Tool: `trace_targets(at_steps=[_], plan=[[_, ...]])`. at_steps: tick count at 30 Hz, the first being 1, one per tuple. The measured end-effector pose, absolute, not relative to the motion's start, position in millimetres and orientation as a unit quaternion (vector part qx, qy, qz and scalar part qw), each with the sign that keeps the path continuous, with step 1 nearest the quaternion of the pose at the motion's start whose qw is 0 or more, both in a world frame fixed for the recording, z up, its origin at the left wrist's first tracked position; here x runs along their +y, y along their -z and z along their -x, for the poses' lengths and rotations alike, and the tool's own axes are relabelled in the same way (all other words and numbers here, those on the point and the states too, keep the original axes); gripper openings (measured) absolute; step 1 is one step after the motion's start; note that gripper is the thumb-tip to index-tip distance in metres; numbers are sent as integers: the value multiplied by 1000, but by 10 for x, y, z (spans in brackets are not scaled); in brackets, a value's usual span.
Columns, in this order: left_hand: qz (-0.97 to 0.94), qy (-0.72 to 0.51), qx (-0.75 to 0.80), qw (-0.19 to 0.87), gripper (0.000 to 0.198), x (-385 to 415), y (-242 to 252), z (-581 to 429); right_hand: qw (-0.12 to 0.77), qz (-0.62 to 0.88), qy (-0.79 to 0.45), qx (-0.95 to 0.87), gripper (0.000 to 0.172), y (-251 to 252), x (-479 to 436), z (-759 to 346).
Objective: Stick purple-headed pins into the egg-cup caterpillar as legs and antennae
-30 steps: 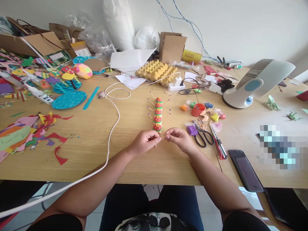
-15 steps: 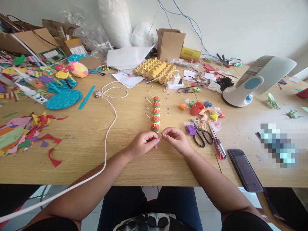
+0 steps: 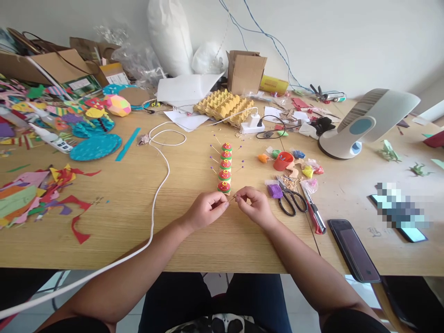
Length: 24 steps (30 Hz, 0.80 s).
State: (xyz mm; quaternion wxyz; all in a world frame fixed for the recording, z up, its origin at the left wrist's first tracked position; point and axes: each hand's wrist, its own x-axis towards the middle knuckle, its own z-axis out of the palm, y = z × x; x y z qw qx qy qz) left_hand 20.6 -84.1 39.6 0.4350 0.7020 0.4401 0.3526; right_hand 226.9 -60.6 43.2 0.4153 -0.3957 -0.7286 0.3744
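My left fingers (image 3: 219,208) and right fingers (image 3: 245,205) pinch a thin stick (image 3: 232,199) near the segmented model (image 3: 225,164), probably preparing it; the next move needs light, steady pressure.

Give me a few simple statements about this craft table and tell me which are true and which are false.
1. The left hand and right hand both pinch a thin piece. True.
2. The red-and-green figure lies just beyond the hands. True.
3. The scissors lie left of the figure. False: the scissors lie to its right.
4. Purple-tipped sticks lie on only one side of the figure. False: purple-tipped sticks are on both sides.
5. The red cup stands nearer the figure than the fan does. True.
6. The phone is under the right hand. False: the phone lies apart, further right.
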Motion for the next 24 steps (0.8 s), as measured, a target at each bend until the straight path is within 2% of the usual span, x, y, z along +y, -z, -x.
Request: trace_targets(at_steps=[10, 13, 15, 17, 21, 22, 24], plan=[[-633, -328, 428, 555, 23, -789, -379, -178, 427, 397, -346, -735, 8, -455, -572, -2301], [-619, -340, 421, 570, 24, -771, -378, -162, 435, 406, -386, -705, 13, -467, -560, -2347], [-612, -353, 417, 572, 25, -763, -381, -152, 414, 390, -456, -684, 19, -481, -572, -2380], [-606, -369, 417, 569, 25, -754, -381, -144, 343, 344, -547, -682, 24, -501, -609, -2400], [-597, -391, 423, 559, 25, -741, -371, -136, 64, 183, -661, -725, 27, -530, -717, -2384], [-599, -391, 422, 557, 25, -741, -370, -137, 25, 164, -661, -732, 28, -531, -734, -2374], [-609, -387, 418, 552, 25, -742, -373, -141, 15, 173, -644, -745, 29, -534, -742, -2362]])
